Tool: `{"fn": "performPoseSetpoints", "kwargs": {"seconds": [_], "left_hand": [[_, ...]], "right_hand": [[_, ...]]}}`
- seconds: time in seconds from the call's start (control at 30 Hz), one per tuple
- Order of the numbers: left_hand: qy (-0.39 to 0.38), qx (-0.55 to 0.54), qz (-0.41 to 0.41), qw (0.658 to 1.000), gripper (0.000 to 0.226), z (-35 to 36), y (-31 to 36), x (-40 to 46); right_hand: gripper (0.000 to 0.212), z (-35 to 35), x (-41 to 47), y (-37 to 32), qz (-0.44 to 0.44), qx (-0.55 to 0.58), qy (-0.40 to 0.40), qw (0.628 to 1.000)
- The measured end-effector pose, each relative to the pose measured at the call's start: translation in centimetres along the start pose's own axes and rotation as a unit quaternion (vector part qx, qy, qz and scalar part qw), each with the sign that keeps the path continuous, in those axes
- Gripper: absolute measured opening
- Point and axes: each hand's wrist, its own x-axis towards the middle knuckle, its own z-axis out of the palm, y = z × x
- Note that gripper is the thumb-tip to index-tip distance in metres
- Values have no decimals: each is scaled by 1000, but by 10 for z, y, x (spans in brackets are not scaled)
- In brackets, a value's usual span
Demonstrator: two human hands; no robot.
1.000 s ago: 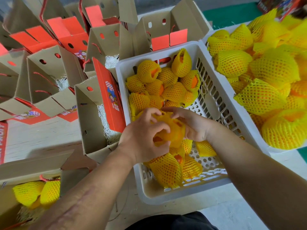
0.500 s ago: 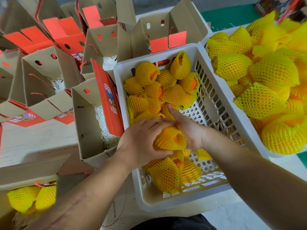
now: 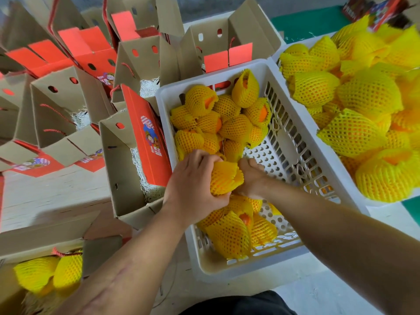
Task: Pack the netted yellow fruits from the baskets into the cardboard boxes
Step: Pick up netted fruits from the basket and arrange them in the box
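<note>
I see two bare forearms coming in from the bottom of my view, no sleeves on either down to the frame edge. The left hand (image 3: 193, 189) and right hand (image 3: 251, 176) wear no gloves, rings or watch that I can make out. A long, faint raised line runs along the left forearm (image 3: 122, 276). At the bottom edge I see dark, near-black clothing (image 3: 236, 303), plain, with no print that I can tell.

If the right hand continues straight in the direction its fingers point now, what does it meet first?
The right hand points away from the person, deeper into the white basket. It would probably first meet the pile of netted fruits just beyond its fingertips, though depth is unclear.
</note>
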Motion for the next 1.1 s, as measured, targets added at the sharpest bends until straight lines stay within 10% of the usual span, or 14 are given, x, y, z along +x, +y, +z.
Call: {"fn": "performPoseSetpoints", "kwargs": {"seconds": [0.2, 0.33, 0.63, 0.97, 1.1], "left_hand": [[17, -59, -10, 998, 77, -4, 5, -3], [31, -209, -71, 975, 74, -18, 17, -17], [104, -686, -290, 659, 36, -83, 18, -111], [107, -691, -450, 555, 39, -164, -179, -265], [199, -664, -509, 511, 39, -186, -255, -322]], "right_hand": [[94, -30, -29, -25, -88, 74, 91, 989], [64, -46, -80, -49, -130, 62, 234, 961], [34, 17, -197, -132, -161, 163, 369, 901], [41, 173, -210, -328, -277, 232, 341, 868], [53, 215, -176, -366, -384, 16, 177, 906]]}}
